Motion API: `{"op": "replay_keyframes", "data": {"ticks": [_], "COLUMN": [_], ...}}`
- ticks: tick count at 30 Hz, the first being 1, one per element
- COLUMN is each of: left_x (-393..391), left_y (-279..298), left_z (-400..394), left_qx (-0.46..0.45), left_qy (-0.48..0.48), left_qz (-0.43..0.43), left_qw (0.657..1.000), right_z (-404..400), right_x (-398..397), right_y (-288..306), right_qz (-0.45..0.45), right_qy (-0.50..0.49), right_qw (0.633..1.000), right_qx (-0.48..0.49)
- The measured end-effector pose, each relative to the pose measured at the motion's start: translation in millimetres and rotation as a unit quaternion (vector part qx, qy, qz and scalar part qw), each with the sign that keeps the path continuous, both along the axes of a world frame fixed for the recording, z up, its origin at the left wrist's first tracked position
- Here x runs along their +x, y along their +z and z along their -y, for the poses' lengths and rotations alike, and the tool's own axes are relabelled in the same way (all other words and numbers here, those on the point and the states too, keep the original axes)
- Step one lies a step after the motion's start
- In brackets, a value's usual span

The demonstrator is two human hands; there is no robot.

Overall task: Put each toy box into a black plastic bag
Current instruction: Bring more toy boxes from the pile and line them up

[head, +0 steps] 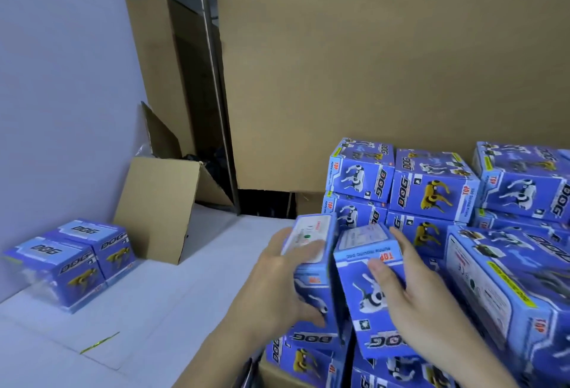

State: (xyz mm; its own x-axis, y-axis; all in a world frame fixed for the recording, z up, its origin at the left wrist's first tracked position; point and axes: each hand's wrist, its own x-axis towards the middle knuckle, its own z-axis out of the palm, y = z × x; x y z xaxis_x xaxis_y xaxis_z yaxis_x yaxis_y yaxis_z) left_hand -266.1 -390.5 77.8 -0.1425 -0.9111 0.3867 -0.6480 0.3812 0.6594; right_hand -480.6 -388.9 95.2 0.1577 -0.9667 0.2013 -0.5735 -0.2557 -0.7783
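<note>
Two blue toy boxes are in hand, one per hand, held side by side and touching along their near edges above the stack. The left hand [277,282] grips the left box [313,267] from its left side, fingers curled over the white label panel on top and thumb under the lower corner. The right hand [410,301] holds the right box [370,292], fingers spread along its far side and thumb laid across the printed front, beside the white dog picture. Both boxes are tilted, tops leaning away from the camera.

Stacked boxes [431,190] of the same kind fill the right of the view, at least two layers high, in front of a tall cardboard wall [370,63]. More boxes lie below the hands.

Far left, a pair of boxes [74,261] sits on the white tabletop [172,295], against a pale panel. Just beside them leans an open cardboard flap [157,205]. A thin green strip [98,343] lies on the tabletop, near the front edge.
</note>
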Motion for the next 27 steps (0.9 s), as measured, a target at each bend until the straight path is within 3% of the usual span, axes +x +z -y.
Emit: {"op": "replay_keyframes", "data": {"ticks": [2,5,9,17,22,27], "left_x": [-5,-3,-10,29,98,181], "left_y": [-4,-15,-18,27,47,31], "left_z": [0,0,-10,-50,-97,-151], "left_qx": [0.02,0.117,0.132,0.023,-0.048,-0.091], "left_qy": [0.018,-0.013,-0.038,0.008,0.124,0.325], "left_qz": [-0.111,-0.298,-0.349,-0.308,-0.232,-0.202], "left_qw": [0.994,0.947,0.927,0.951,0.963,0.919], "right_z": [0,-1,-2,-17,-13,-8], "right_x": [4,0,-2,31,118,243], "right_y": [-8,-11,-13,4,7,-7], "right_qz": [0.052,0.115,0.143,0.248,0.305,0.359], "right_qy": [-0.018,-0.055,-0.03,-0.016,0.139,0.335], "right_qw": [0.998,0.992,0.989,0.964,0.94,0.87], "right_qx": [-0.007,0.008,-0.004,-0.094,-0.071,0.042]}}
